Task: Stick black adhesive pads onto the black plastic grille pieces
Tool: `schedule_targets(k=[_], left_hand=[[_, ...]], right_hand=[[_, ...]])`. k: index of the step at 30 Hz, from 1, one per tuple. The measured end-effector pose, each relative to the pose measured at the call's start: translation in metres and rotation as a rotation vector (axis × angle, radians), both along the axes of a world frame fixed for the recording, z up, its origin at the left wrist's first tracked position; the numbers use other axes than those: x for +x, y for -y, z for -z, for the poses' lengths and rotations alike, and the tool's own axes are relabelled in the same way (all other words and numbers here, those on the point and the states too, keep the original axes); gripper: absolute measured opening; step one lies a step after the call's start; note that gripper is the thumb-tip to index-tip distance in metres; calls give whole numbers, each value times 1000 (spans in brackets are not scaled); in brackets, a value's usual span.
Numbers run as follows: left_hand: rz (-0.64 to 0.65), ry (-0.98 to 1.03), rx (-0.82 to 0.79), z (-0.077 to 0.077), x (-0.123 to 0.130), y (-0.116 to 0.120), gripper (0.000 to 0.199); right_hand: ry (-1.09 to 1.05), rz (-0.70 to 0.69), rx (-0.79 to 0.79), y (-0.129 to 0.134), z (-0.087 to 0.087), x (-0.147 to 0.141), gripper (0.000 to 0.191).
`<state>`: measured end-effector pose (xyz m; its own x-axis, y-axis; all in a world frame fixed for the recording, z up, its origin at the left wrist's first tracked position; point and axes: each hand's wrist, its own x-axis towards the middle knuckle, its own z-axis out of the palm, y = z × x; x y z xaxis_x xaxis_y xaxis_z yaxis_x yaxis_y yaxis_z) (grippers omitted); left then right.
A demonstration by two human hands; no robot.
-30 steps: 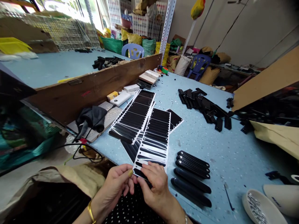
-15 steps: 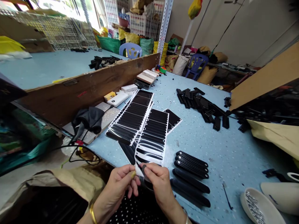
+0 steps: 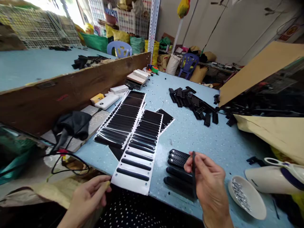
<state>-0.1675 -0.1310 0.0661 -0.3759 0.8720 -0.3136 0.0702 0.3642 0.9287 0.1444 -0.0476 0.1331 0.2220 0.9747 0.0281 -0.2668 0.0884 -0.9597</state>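
My right hand (image 3: 209,180) pinches a thin black adhesive strip (image 3: 194,175), held on edge above the table. Below and left of it lie black rounded strips (image 3: 178,186) and black pieces with a textured face (image 3: 178,157), lined up side by side. Close to the table's front edge, my left hand (image 3: 92,193) has thumb and fingers pinched at the near left corner of a white sticker sheet (image 3: 133,185). Black strips remain on that sheet, with bare white backing at its near end. More sticker sheets (image 3: 123,114) lie partly beneath and beside it.
A pile of black parts (image 3: 192,103) sits farther back on the blue table (image 3: 156,171). A white bowl of small metal pieces (image 3: 257,202) and a white jug (image 3: 270,179) stand at right. A wooden board (image 3: 78,82) borders the left; a cardboard flap (image 3: 256,72) rises at right.
My right hand has moved right, away from the sheet, carrying a black strip. The sheet's near end now lies flat. My left hand has moved left and down in view; the view has shifted right.
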Motion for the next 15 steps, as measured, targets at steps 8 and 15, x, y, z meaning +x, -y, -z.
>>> schedule_targets(k=[8,15], left_hand=[[223,150,12,-41,56,0,31],[556,647,-158,-35,120,-32,40]], right_hand=[[793,-406,400,48,28,-37,17],[1011,-183,681,59,38,-26,24]])
